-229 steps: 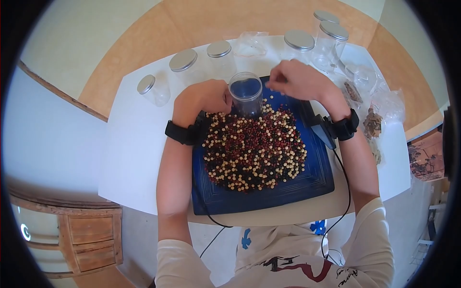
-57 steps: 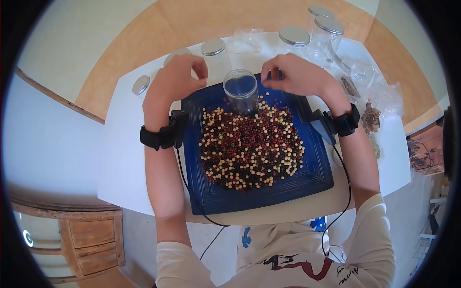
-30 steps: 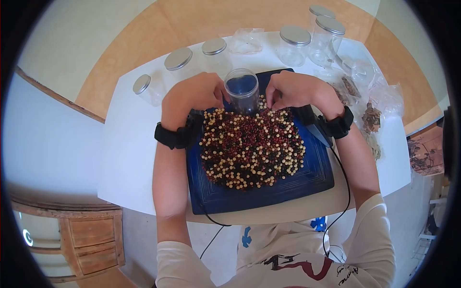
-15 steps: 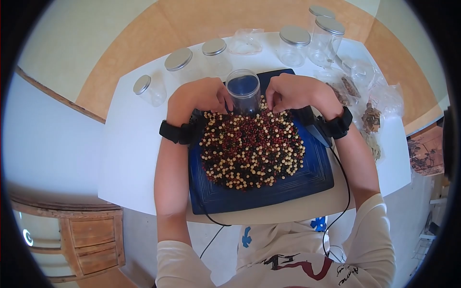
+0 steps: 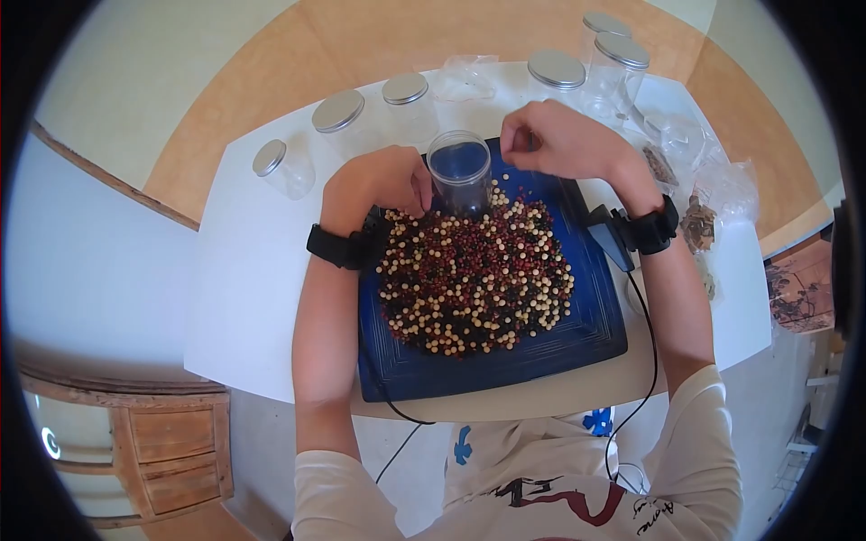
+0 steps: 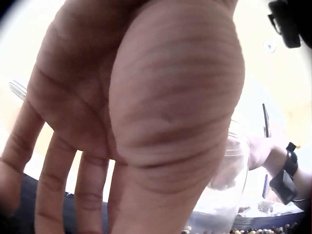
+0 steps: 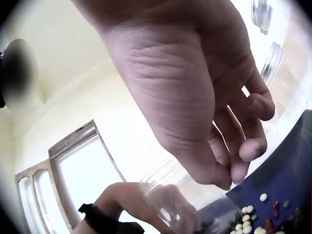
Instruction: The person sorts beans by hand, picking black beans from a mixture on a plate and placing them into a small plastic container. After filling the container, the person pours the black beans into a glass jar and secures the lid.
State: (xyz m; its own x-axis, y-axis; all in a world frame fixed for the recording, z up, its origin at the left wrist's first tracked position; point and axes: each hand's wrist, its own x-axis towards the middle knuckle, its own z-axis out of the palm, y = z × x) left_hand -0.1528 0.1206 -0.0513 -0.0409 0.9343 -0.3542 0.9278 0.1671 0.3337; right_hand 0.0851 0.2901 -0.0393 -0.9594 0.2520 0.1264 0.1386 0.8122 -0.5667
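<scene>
A clear open jar with dark beans low inside stands on the far part of a blue square tray. Mixed cream, red, black and green beans lie heaped on the tray. My left hand reaches down left of the jar, fingers extended toward the heap's far edge; its fingertips are cut off in the left wrist view. My right hand is raised right of the jar, beside its rim. Thumb and fingertips meet there; I cannot tell whether a bean is between them.
Lidded clear jars line the far left of the white table, with more jars at the far right. Plastic bags of dried goods lie along the right edge. Cables run from both wrist cameras.
My left hand, raised by the jar about two seconds ago, has come down to the heap. My right hand has lifted from the beans, up and slightly right, in the last half second.
</scene>
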